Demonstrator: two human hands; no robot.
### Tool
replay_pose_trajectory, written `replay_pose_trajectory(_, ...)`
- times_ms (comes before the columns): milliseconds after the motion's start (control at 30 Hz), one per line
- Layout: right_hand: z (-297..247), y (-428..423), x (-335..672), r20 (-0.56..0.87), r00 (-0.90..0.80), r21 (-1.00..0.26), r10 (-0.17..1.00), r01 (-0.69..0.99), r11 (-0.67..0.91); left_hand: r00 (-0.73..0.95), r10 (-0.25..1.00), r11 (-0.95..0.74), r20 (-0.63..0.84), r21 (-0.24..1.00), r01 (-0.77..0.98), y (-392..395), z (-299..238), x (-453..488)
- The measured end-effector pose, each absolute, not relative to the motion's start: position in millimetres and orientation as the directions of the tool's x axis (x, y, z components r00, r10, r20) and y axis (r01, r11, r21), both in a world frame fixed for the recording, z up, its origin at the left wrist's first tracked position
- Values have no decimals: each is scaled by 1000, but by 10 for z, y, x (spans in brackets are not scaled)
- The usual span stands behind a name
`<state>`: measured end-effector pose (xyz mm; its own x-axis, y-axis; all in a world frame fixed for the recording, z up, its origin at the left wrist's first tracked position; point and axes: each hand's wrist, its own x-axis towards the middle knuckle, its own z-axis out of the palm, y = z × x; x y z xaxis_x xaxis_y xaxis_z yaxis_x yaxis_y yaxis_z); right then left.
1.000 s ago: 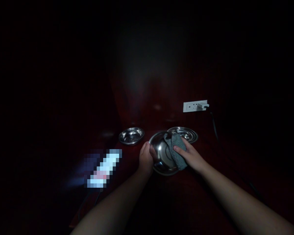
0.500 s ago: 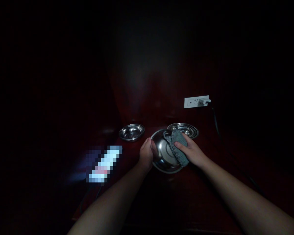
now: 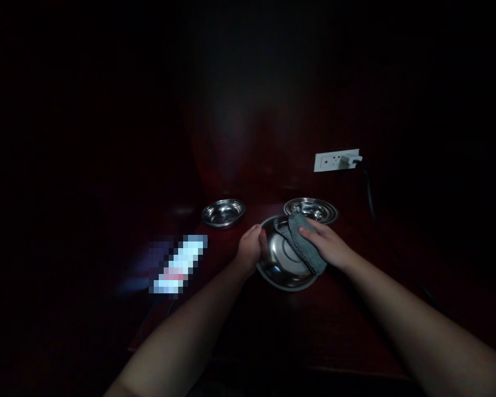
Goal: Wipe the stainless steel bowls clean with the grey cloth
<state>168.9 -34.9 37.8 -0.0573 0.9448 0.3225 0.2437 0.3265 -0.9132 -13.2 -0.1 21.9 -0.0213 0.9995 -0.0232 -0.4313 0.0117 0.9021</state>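
Observation:
A shiny metal bowl [image 3: 279, 267] is tilted so that its underside faces me. At its left rim, my left hand [image 3: 250, 248] is closed, with the thumb on the edge and the other fingers hidden behind. My right hand [image 3: 324, 242] is closed on a folded grey-green cloth [image 3: 306, 245] with a speckled border. This cloth lies pressed against the bowl's upper right side. Just behind the cloth, a stack of metal dishes [image 3: 330, 211] is partly covered by it and by my right hand.
Another round metal dish [image 3: 223, 223] stands at the back left of the dark red table [image 3: 248, 325]. A blurred-out bright screen [image 3: 179, 267] lies to the left. On the back wall is a white socket [image 3: 328, 161] with a plug and a dark cable [image 3: 370, 201].
The view has shifted slightly, so the dishes and socket sit higher. My right hand and the cloth have moved slightly against the bowl. Both grips stay the same.

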Motion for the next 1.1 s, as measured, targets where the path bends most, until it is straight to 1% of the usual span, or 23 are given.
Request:
replay_pose_trajectory(167, 403, -356, 1691, 321, -83, -915, 943, 229, 332, 28, 999, 53, -45, 900, -433, 19, 204, -141)
replay_pose_trajectory(233, 395, -350, 1678, 314, -46, -920, 948, 233, 316, 22, 997, 72, -70, 885, -461, 35, 186, -136)
replay_pose_trajectory(300, 386, -340, 1666, 321, 25, -918, 947, 252, 305, 38, 994, 110, -105, 861, -497, 55, 173, -134)
replay_pose_trajectory(400, 384, -310, 1670, 351, 104, -914, 931, 254, 316, 148, 979, 198, -137, 798, -569, 75, 193, -149)
replay_pose_trajectory(500, 385, -267, 1711, 378, 189, -914, 906, 234, 333, 309, 947, 267, -81, 732, -626, 56, 255, -170)
replay_pose_trajectory(600, 373, -233, 1757, 380, 300, -915, 875, 260, 308, 375, 926, 292, -44, 712, -639, 0, 277, -155)
replay_pose_trajectory(700, 362, -227, 1772, 379, 366, -909, 850, 319, 268, 377, 926, 274, -37, 753, -598, -61, 220, -101)
replay_pose_trajectory(767, 363, -232, 1768, 367, 382, -912, 848, 329, 246, 325, 946, 199, -1, 792, -578, -89, 173, -67)
replay_pose_trajectory(933, 374, -239, 1756, 306, 294, -937, 906, 264, 230, 252, 968, 136, 4, 835, -533, -92, 144, -54)
replay_pose_trajectory(1100, 368, -250, 1757, 308, 239, -929, 921, 286, 236, 222, 975, 90, 29, 856, -509, -38, 140, -88)
